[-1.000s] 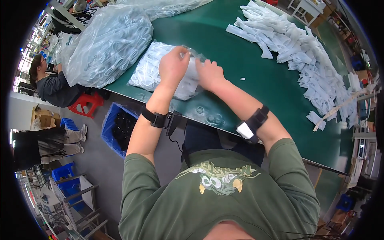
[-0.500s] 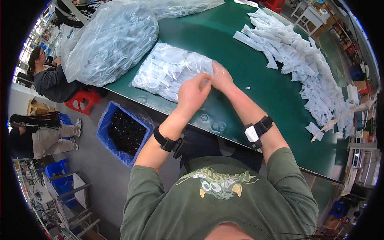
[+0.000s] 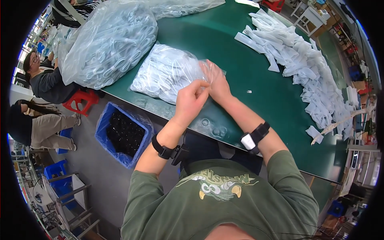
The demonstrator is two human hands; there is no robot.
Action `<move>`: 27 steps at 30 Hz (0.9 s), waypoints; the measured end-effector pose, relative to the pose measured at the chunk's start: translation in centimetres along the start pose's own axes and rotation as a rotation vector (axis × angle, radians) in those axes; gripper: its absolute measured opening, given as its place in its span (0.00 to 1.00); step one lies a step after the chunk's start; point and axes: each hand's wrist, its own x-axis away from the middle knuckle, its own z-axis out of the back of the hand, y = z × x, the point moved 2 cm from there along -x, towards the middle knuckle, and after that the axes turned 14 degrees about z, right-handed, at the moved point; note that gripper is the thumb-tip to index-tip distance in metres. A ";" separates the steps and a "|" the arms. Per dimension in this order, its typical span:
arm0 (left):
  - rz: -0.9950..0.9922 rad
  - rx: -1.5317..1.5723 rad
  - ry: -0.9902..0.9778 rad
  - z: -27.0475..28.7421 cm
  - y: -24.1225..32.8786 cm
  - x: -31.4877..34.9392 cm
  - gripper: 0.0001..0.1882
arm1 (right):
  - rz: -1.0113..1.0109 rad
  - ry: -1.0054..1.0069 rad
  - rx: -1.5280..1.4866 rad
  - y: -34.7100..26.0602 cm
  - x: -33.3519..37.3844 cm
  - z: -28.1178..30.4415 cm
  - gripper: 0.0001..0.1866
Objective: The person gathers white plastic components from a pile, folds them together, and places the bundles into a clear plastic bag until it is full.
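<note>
A clear plastic bag (image 3: 162,74) packed with white strip-like pieces lies on the green table (image 3: 236,116). At its right end, my left hand (image 3: 191,98) pinches the near edge of the film between thumb and fingers. Just beyond it, my right hand (image 3: 217,82) grips the same loose end, and some of the clear film lies over its fingers. Both hands are close together, and the film between them is bunched. Exactly where each fingertip presses is partly hidden.
A big clear bag of pale looped pieces (image 3: 114,44) stands at the table's far left. White strips (image 3: 294,52) are heaped along the right. A blue-lined bin (image 3: 105,138) with dark contents is on the floor. Two people (image 3: 48,82) are at the left.
My right hand has shifted slightly left and down, and more film now covers its fingers. The bag's right end has been drawn together. A person at the left has stepped.
</note>
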 end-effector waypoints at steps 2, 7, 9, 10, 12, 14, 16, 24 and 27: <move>0.016 0.007 -0.002 0.1 -0.1 0.1 0.05 | 0.038 -0.213 0.372 -2.0 -0.1 -0.2 0.34; -0.039 0.006 -0.029 -0.7 0.5 -0.5 0.05 | 0.085 -0.489 0.481 -1.6 -2.1 -1.2 0.36; -0.009 0.047 0.020 -0.6 -0.2 -0.8 0.04 | 0.050 -0.370 0.376 -0.9 -0.3 -0.1 0.37; -0.010 0.051 0.016 -0.7 -0.3 -0.7 0.04 | 0.022 -0.254 0.266 -0.5 1.1 0.6 0.38; -0.012 0.016 0.015 -0.9 0.2 -0.1 0.04 | -0.009 -0.142 0.152 -1.0 2.2 0.8 0.38; -0.009 -0.002 0.011 -1.1 0.1 0.0 0.04 | -0.275 0.286 -0.402 -1.8 2.5 -0.9 0.38; -0.116 -0.113 0.037 -1.7 0.3 -0.3 0.06 | -0.409 0.509 -0.675 -1.8 2.6 -2.0 0.38; -0.164 -0.145 0.044 -1.5 0.3 -0.7 0.08 | -0.334 0.264 -0.086 -2.0 2.1 -4.0 0.38; -0.263 -0.214 0.090 -0.3 1.0 -0.5 0.09 | -0.142 0.252 -0.111 -1.8 1.4 -4.2 0.38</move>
